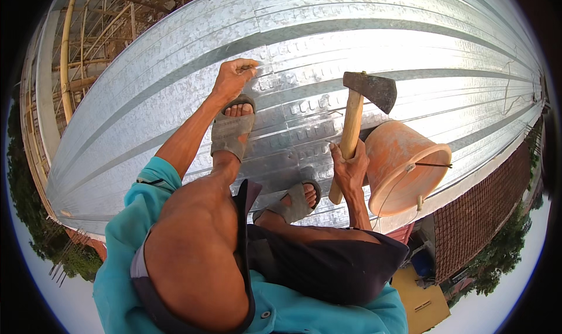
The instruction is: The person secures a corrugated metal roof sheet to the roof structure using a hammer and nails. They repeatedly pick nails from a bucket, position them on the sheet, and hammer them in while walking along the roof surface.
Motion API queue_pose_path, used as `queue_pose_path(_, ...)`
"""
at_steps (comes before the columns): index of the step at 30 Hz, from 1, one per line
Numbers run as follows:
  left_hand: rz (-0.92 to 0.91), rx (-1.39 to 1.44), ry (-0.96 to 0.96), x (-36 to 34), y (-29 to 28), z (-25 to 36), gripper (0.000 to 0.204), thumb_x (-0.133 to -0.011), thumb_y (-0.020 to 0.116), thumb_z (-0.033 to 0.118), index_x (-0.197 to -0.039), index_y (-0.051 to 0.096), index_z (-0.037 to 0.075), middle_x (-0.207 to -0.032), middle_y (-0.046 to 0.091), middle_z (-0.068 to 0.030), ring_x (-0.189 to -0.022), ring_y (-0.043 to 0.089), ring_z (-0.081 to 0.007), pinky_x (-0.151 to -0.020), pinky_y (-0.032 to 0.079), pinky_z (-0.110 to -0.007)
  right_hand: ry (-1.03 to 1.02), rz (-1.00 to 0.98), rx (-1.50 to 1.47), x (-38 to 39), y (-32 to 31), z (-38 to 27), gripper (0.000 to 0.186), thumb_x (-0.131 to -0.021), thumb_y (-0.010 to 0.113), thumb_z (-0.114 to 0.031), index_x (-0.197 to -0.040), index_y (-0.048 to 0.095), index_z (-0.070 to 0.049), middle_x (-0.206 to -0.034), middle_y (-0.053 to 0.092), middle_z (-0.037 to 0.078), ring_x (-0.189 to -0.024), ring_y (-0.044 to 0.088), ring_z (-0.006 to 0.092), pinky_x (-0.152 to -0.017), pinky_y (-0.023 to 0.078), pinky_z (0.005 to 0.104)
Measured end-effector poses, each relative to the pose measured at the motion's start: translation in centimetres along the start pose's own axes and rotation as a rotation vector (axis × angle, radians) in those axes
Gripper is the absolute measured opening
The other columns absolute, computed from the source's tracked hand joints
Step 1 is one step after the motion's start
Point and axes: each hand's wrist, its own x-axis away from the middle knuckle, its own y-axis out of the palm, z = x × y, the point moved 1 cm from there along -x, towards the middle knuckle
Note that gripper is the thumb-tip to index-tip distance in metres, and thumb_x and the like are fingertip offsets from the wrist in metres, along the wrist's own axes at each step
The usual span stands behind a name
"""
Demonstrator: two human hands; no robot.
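Right hand [350,165] grips one hatchet [352,114]; left hand [234,79] pinched, contents unclear; one bucket [389,152], two sandals [233,134].

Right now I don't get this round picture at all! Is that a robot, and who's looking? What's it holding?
No robot here: these are a person's own two bare hands. The camera sits on the person's head and looks down, and its very wide lens makes straight things look curved. The shiny, ridged surface is metal sheeting. The person's sandals are on it.

The right hand grips the wooden handle of a hatchet with a dark head. Near that hand is an orange bucket. The left hand has its fingers pinched together; whether something tiny is between them, I can't tell.
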Motion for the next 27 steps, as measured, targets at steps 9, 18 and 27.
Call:
queue_pose_path(9, 0.038, -0.277, 0.043, -0.3, 0.3, -1.1, 0.025, -0.09, 0.071, 0.012, -0.111, 0.074, 0.0, -0.094, 0.075, -0.0134, -0.087, 0.07, -0.0178, -0.079, 0.054, -0.032, -0.104, -0.183, -0.066, -9.3, -5.3, -12.4, 0.035, -0.09, 0.075, -0.027, -0.102, 0.061, 0.003, -0.076, 0.065, 0.013, -0.068, 0.062, 0.0216, -0.064, 0.051, 0.037)
queue_pose_path(18, -0.023, -0.11, -0.051, -1.0, 0.0, -1.3, 0.02, -0.093, 0.067, 0.01, -0.108, 0.068, -0.003, -0.104, 0.075, -0.0148, -0.1, 0.07, -0.0205, -0.09, 0.052, -0.034, -0.069, -0.399, 0.555, -17.4, -9.0, -16.8, 0.032, -0.084, 0.077, -0.02, -0.102, 0.061, 0.002, -0.081, 0.069, 0.018, -0.071, 0.068, 0.0345, -0.068, 0.053, 0.0455)
queue_pose_path(27, -0.134, -0.035, -0.085, -2.2, -1.0, -2.1, 0.016, -0.092, 0.07, 0.01, -0.103, 0.071, -0.002, -0.099, 0.073, -0.012, -0.094, 0.068, -0.0179, -0.084, 0.054, -0.034, -0.2, -0.742, 0.763, -13.7, -20.3, -9.3, 0.03, -0.07, 0.074, -0.007, -0.098, 0.065, -0.001, -0.088, 0.068, 0.021, -0.088, 0.067, 0.0421, -0.078, 0.053, 0.0494)
